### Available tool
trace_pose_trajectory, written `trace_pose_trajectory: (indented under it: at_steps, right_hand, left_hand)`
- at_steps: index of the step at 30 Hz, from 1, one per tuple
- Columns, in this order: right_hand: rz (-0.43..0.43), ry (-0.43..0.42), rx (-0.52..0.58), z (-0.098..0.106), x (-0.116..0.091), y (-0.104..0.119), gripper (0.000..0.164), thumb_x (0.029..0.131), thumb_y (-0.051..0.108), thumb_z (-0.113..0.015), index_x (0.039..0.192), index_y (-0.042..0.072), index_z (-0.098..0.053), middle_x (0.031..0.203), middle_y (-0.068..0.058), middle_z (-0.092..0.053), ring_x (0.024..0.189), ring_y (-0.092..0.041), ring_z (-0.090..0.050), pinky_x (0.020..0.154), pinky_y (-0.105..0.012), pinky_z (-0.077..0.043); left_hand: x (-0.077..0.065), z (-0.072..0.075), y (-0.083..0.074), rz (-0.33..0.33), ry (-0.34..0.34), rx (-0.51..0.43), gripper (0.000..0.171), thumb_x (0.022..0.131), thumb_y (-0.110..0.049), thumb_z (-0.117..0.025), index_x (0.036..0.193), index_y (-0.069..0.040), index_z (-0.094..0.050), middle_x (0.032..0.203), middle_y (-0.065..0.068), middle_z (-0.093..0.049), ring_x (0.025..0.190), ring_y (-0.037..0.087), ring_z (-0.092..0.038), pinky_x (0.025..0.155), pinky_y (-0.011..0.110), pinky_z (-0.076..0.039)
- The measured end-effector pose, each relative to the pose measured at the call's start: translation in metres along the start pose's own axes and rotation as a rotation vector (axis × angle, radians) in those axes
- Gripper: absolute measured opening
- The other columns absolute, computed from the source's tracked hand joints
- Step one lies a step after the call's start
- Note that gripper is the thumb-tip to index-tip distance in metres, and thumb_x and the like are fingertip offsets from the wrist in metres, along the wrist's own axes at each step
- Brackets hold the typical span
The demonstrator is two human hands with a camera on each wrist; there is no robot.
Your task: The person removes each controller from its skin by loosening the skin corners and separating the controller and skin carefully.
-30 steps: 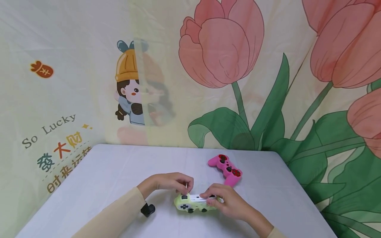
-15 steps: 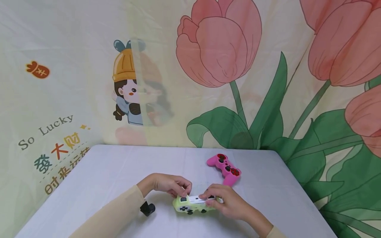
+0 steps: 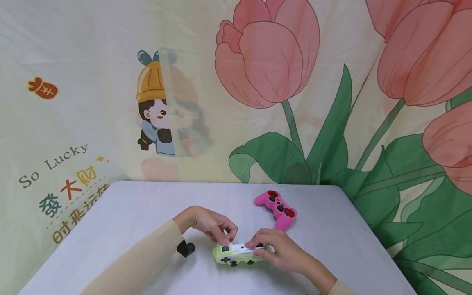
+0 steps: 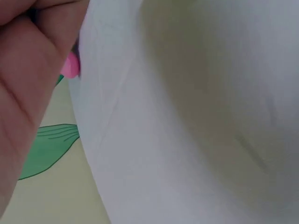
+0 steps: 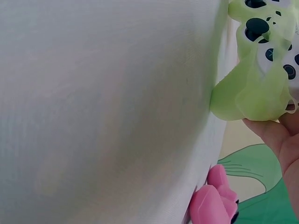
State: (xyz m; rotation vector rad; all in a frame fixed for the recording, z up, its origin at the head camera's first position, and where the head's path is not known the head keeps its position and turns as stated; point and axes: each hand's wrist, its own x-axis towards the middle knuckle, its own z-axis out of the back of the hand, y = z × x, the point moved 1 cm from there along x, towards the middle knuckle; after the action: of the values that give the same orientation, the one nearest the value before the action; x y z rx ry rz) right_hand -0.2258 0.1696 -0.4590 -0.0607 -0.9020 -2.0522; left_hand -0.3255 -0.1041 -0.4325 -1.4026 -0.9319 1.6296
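1. Head view, far left: we see a printed curtain (image 3: 110,123) lettered "So Lucky" and bearing a cartoon figure (image 3: 152,110) in an orange hat.
2. Next, a beige sleeve (image 3: 136,254) reaches in over the white table (image 3: 144,205); a small black object (image 3: 186,248) shows beside its cuff.
3. Then the left hand (image 3: 210,224), fingers curled, thumb and forefinger pinched together on a pale sliver that looks to us like the edge of a green cover (image 3: 218,256).
4. Near the middle of the table's front, that cover wraps a white controller (image 3: 240,248). Its buttons face the wearer; we cannot tell whether it touches the table.
5. Just right, the right hand (image 3: 280,249) grips the controller's right end, thumb in front and fingers bent over the top.
6. Behind that hand, a pink controller (image 3: 278,209) lies slantwise on the table. Large pink tulips (image 3: 276,57) fill the curtain above and to the right.
7. Left wrist view: we see part of the left hand at the left edge; its fingertips are out of frame.
8. Right wrist view: we see the cover bunched loosely round the controller at upper right, the right hand touching it below.
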Motion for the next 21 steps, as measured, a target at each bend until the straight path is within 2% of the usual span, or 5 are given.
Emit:
trace_pose_trajectory:
  at_steps: [3, 5, 8, 14, 21]
  right_hand:
    - [0.020, -0.008, -0.006, -0.001, 0.001, 0.000, 0.020, 0.104, 0.023, -0.069, 0.122, 0.023, -0.077, 0.110, 0.012, -0.072, 0.101, -0.003, -0.066, 0.087, -0.028, -0.058]
    - [0.039, -0.018, -0.016, -0.001, 0.001, 0.000, 0.019, 0.104, 0.022, -0.069, 0.122, 0.022, -0.077, 0.110, 0.011, -0.073, 0.101, -0.003, -0.066, 0.086, -0.028, -0.057]
    - [0.059, -0.032, -0.029, 0.000, 0.000, 0.001, 0.019, 0.105, 0.021, -0.068, 0.121, 0.021, -0.077, 0.109, 0.011, -0.073, 0.099, -0.004, -0.066, 0.084, -0.028, -0.058]
    - [0.031, -0.035, -0.022, 0.003, 0.000, 0.000, 0.019, 0.105, 0.023, -0.067, 0.121, 0.022, -0.077, 0.111, 0.012, -0.073, 0.100, -0.004, -0.067, 0.086, -0.029, -0.058]
    - [0.018, -0.036, -0.009, 0.000, 0.001, 0.001, 0.019, 0.105, 0.022, -0.067, 0.122, 0.022, -0.077, 0.111, 0.011, -0.074, 0.099, -0.004, -0.066, 0.084, -0.028, -0.057]
  left_hand:
    - [-0.001, 0.003, -0.003, -0.005, -0.009, 0.048, 0.012, 0.102, -0.014, -0.065, 0.096, -0.011, -0.055, 0.085, -0.010, -0.049, 0.064, 0.007, -0.037, 0.059, 0.020, -0.031]
    - [-0.003, 0.003, -0.003, -0.032, -0.047, 0.082, 0.014, 0.102, -0.014, -0.066, 0.097, -0.007, -0.056, 0.084, -0.009, -0.050, 0.065, 0.007, -0.039, 0.061, 0.021, -0.033]
    - [-0.007, -0.001, -0.001, -0.101, -0.153, 0.153, 0.017, 0.100, -0.015, -0.071, 0.098, -0.003, -0.058, 0.082, -0.009, -0.050, 0.068, 0.007, -0.042, 0.065, 0.021, -0.036]
    - [-0.016, -0.013, 0.011, -0.205, -0.402, 0.311, 0.014, 0.098, -0.021, -0.076, 0.097, -0.012, -0.066, 0.084, -0.007, -0.054, 0.073, 0.004, -0.046, 0.070, 0.020, -0.039]
    - [-0.025, -0.025, 0.023, -0.316, -0.538, 0.358, 0.011, 0.100, -0.022, -0.075, 0.097, -0.015, -0.066, 0.087, -0.008, -0.056, 0.076, 0.004, -0.046, 0.071, 0.019, -0.039]
